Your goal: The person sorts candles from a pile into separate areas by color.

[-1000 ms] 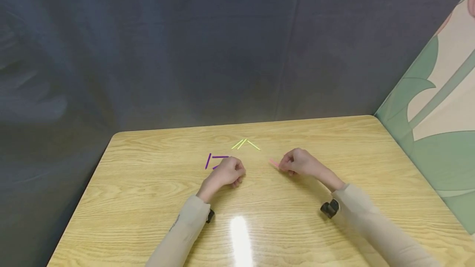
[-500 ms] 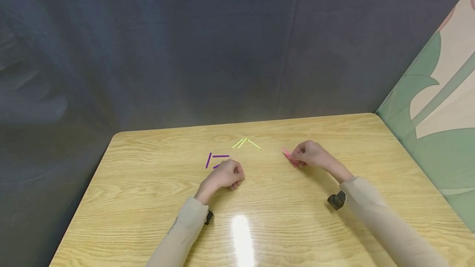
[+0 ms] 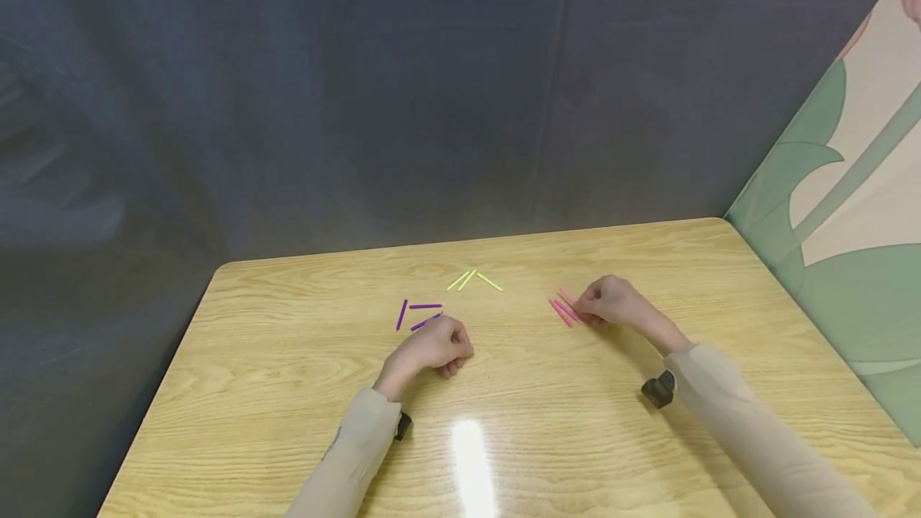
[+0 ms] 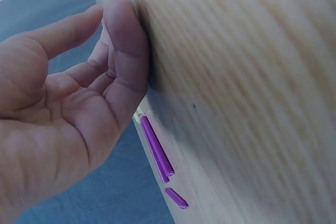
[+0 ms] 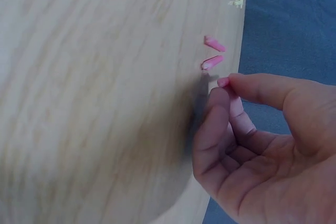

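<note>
My right hand pinches one pink stick between thumb and forefinger, just off the wood. Two more pink sticks lie slanted beside its fingertips, one of them the outer pink stick. My left hand rests low at the table, its fingers loosely curled with nothing in them. Close behind it are three purple sticks: an upright-lying purple stick, a level purple stick and a slanted one partly behind the hand. The left wrist view also shows a purple stick past the fingers.
Three yellow sticks lie near the back of the table, with one yellow stick leaning away from the other two. The wooden table ends at a dark curtain. A leaf-patterned panel borders its right side.
My right hand has moved to the right with the pink sticks. Two of them now lie apart from its fingertips. The left hand has stayed nearly still.
</note>
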`<state>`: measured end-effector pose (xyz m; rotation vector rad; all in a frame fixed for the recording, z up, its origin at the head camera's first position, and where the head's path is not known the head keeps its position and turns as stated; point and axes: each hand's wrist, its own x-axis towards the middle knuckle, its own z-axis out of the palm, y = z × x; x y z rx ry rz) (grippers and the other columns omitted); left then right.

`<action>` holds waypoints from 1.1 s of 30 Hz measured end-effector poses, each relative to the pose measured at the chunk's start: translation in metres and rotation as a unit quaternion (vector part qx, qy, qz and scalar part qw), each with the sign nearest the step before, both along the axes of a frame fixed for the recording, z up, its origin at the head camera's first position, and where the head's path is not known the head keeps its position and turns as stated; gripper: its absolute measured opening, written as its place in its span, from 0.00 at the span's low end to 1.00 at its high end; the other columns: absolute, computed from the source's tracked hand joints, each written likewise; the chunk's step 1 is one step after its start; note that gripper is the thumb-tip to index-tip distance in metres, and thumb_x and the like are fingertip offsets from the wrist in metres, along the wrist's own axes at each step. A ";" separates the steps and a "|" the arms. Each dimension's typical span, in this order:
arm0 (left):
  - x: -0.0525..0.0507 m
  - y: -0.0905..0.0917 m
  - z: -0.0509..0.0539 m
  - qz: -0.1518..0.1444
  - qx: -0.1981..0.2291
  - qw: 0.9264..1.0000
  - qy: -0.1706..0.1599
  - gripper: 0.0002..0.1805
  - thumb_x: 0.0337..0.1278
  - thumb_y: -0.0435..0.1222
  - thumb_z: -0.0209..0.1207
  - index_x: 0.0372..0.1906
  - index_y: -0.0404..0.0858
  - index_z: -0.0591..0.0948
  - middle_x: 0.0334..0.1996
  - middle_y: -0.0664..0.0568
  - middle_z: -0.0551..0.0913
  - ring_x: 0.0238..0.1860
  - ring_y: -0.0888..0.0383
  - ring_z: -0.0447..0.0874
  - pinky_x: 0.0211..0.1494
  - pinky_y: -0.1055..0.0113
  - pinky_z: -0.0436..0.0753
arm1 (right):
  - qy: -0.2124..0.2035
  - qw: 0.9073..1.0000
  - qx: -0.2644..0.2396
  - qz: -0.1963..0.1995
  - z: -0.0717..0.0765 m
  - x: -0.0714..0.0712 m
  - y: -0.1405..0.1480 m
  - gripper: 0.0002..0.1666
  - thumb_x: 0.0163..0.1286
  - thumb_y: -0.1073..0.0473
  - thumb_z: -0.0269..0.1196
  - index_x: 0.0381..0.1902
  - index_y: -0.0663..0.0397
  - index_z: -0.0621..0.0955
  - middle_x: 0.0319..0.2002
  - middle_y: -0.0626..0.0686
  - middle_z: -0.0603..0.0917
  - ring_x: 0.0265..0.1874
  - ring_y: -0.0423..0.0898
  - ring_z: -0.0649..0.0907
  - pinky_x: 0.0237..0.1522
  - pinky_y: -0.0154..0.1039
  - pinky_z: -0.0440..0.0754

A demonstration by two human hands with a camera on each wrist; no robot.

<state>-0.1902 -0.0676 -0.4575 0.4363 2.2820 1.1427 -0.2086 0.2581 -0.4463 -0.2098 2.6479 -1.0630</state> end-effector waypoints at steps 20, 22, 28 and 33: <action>-0.002 0.000 0.000 0.005 0.008 1.000 -0.014 0.09 0.65 0.31 0.57 0.30 0.29 0.78 0.19 0.45 0.78 0.16 0.57 0.77 0.24 0.64 0.82 | -0.008 1.000 0.018 -0.009 -0.006 0.002 -0.001 0.11 0.66 0.63 0.62 0.25 0.64 0.83 0.20 0.51 0.81 0.20 0.42 0.78 0.24 0.35 0.78; -0.003 -0.001 0.000 0.003 0.009 1.000 -0.015 0.09 0.65 0.31 0.57 0.30 0.29 0.78 0.19 0.45 0.78 0.17 0.57 0.77 0.24 0.64 0.82 | -0.006 1.000 0.024 -0.011 -0.007 0.002 -0.002 0.12 0.66 0.63 0.62 0.25 0.64 0.83 0.20 0.51 0.81 0.20 0.42 0.78 0.24 0.34 0.77; -0.002 0.000 -0.001 0.000 0.009 1.000 -0.016 0.10 0.66 0.31 0.57 0.30 0.28 0.78 0.20 0.45 0.78 0.17 0.56 0.77 0.25 0.64 0.82 | 0.008 0.999 0.037 -0.011 -0.008 0.004 -0.003 0.12 0.66 0.63 0.62 0.22 0.62 0.82 0.19 0.50 0.81 0.19 0.42 0.78 0.23 0.35 0.77; -0.002 0.000 0.000 0.003 0.008 1.000 -0.013 0.10 0.66 0.31 0.57 0.30 0.28 0.78 0.19 0.45 0.78 0.17 0.56 0.77 0.24 0.64 0.82 | 0.014 0.999 0.044 -0.018 -0.008 0.004 -0.003 0.13 0.66 0.62 0.62 0.21 0.60 0.81 0.18 0.49 0.80 0.17 0.41 0.76 0.21 0.33 0.74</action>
